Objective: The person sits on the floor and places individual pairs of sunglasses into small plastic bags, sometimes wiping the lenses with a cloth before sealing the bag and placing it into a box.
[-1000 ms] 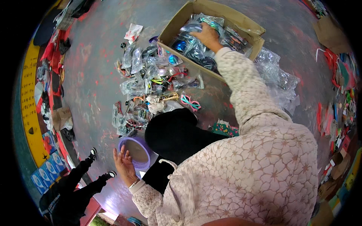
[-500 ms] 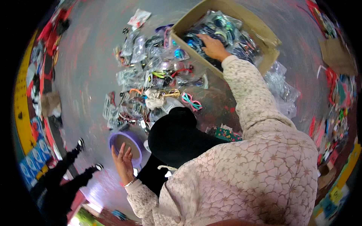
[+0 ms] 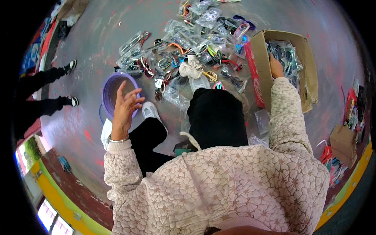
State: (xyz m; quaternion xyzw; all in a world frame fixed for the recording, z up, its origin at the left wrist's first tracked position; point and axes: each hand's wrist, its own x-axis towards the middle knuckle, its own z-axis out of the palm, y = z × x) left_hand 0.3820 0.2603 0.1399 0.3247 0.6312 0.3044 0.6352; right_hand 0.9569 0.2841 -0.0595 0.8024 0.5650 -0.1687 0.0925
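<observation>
My right hand point(image 3: 276, 67) reaches into a cardboard box point(image 3: 309, 74) on the right, at the near left side of a pile of sunglasses in clear plastic bags point(image 3: 286, 56). Its fingertips go down by the bags, and whether they grip one is hidden. My left hand point(image 3: 126, 106) is raised in front of a purple basin point(image 3: 107, 84), holding nothing, with its fingers apart. Ahead of my knees spreads a heap of bagged sunglasses and eyeglasses point(image 3: 213, 39). A crumpled white cloth point(image 3: 191, 67) and yellow-framed glasses point(image 3: 210, 75) lie at its near side.
My shoe point(image 3: 150, 111) stands beside the basin. Loose plastic bags point(image 3: 262, 119) lie near the box's close corner. At the left, another person's dark-trousered legs point(image 3: 47, 74) stand on the grey floor. More goods and a torn cardboard piece point(image 3: 343, 145) line the right edge.
The view has turned, so the box now shows farther right. My right hand stays in the box, its fingers now lower among the bags. My left hand remains open by the basin.
</observation>
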